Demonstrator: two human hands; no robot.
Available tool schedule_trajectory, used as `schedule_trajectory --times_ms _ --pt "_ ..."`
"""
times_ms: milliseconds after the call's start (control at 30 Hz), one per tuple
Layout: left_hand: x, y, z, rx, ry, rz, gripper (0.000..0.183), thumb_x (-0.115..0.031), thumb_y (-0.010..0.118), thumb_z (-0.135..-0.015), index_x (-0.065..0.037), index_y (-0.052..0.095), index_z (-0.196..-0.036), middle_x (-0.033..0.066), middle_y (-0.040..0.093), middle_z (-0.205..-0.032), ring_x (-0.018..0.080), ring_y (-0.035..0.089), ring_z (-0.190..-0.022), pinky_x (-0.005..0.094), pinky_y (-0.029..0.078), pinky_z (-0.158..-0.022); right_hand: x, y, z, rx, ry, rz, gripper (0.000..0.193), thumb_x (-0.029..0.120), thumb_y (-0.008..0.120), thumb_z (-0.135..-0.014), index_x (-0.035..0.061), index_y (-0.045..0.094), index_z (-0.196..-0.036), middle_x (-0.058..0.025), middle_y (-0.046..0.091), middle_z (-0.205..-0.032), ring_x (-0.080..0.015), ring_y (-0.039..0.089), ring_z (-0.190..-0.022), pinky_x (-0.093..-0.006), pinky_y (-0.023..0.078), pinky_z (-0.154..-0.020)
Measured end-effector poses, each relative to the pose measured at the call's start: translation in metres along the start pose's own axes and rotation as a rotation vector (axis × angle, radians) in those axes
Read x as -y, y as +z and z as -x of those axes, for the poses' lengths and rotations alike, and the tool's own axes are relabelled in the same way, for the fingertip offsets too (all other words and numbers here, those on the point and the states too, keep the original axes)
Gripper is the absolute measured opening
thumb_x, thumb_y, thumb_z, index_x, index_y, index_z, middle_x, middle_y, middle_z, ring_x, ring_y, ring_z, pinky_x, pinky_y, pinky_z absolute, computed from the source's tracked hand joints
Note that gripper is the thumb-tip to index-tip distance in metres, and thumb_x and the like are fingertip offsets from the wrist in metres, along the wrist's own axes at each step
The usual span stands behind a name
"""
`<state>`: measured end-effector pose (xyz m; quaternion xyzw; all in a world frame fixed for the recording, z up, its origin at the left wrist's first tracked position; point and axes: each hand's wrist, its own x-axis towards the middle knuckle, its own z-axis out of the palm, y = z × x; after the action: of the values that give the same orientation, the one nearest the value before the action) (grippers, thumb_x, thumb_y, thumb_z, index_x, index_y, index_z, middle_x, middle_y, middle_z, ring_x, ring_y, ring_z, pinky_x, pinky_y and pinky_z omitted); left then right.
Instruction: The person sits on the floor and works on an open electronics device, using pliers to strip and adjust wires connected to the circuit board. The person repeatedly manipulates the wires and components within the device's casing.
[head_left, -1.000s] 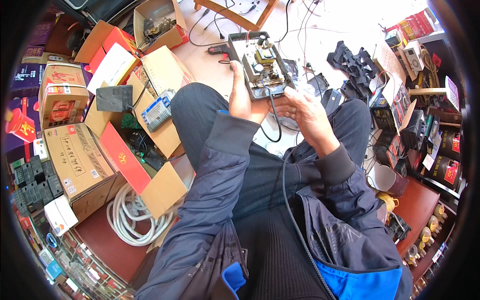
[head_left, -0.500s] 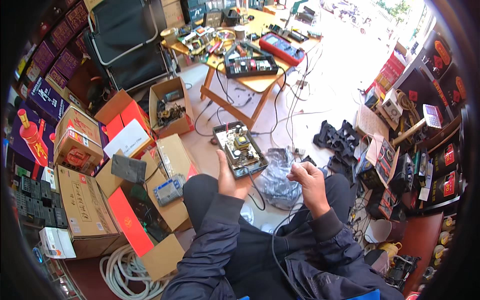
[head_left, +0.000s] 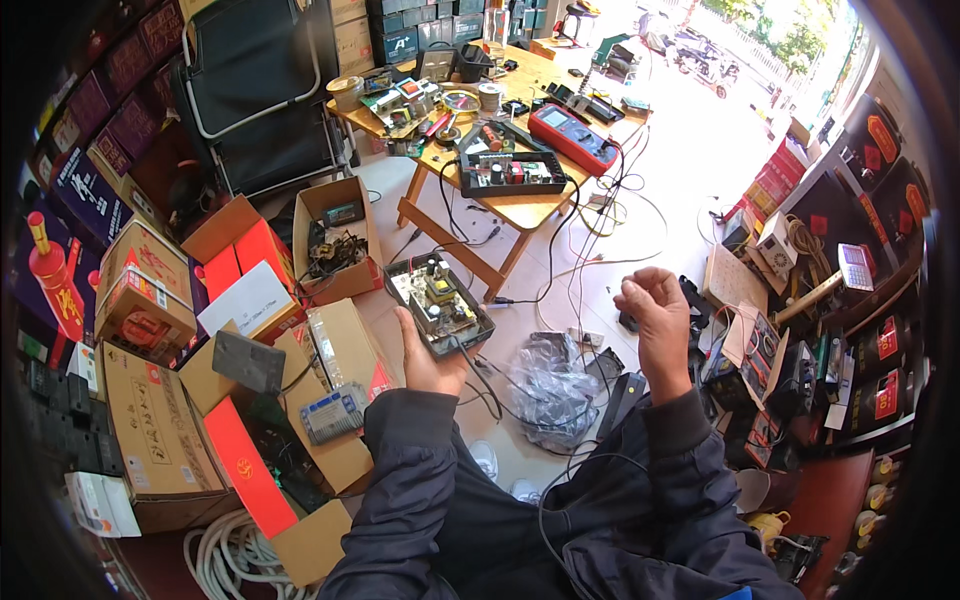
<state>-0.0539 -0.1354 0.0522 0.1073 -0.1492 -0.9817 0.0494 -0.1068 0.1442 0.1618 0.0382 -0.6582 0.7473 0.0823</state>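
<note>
My left hand [head_left: 432, 368] holds an opened black charger case [head_left: 468, 337] from beneath, the thumb along its near left side. Inside it lies a circuit board [head_left: 428, 287] with a yellow-topped transformer [head_left: 440, 291] and several capacitors. A black cable [head_left: 485, 385] hangs from the case's near end. My right hand [head_left: 662, 325] is raised apart from it, the fingers curled together; whether something small is in them cannot be made out. Below and between the hands, a clear plastic bag [head_left: 553, 385] with dark contents sits on the floor.
A wooden folding table [head_left: 520, 208] ahead carries a red multimeter [head_left: 572, 138], another open black case [head_left: 513, 175] and loose parts. Cables [head_left: 548, 290] trail over the floor. Cardboard boxes [head_left: 160, 420] crowd the left; a carton of tools [head_left: 765, 365] stands at the right.
My left hand has shifted left with the charger case. My right hand has risen and moved right, farther from the case. The whole view has tilted up slightly.
</note>
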Motion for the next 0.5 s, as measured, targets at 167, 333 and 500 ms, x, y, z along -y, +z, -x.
schedule_trajectory --times_ms 167,333,500 --pt "0.000 -0.008 -0.012 -0.048 0.012 0.012 0.080 -0.076 0.046 -0.098 -0.019 0.046 -0.155 0.0155 0.060 -0.142 0.0446 0.060 -0.126 0.0589 0.054 -0.101 0.008 0.014 -0.036 -0.009 -0.013 0.066 0.034 0.014 0.071 -0.098 -0.0032 0.059 -0.125 -0.0107 0.068 -0.110 -0.0168 0.067 -0.092 -0.0317 0.056 -0.085" --pt "-0.006 -0.007 -0.018 -0.075 0.014 -0.051 0.084 -0.077 0.044 -0.098 -0.014 0.046 -0.154 0.0190 0.061 -0.139 0.0404 0.062 -0.126 0.0537 0.057 -0.097 0.013 0.006 -0.071 0.004 -0.069 0.159 0.034 0.015 0.070 -0.099 -0.0053 0.059 -0.124 -0.0112 0.067 -0.108 -0.0185 0.069 -0.091 -0.0311 0.056 -0.085" --pt "-0.007 -0.007 -0.019 -0.037 0.067 0.004 0.083 -0.072 0.055 -0.097 -0.013 0.044 -0.155 0.0199 0.059 -0.143 0.0433 0.060 -0.128 0.0564 0.058 -0.098 -0.004 -0.031 -0.087 -0.067 -0.020 0.225 0.035 0.016 0.069 -0.098 -0.0100 0.064 -0.122 -0.0146 0.070 -0.110 -0.0212 0.071 -0.094 -0.0328 0.058 -0.088"
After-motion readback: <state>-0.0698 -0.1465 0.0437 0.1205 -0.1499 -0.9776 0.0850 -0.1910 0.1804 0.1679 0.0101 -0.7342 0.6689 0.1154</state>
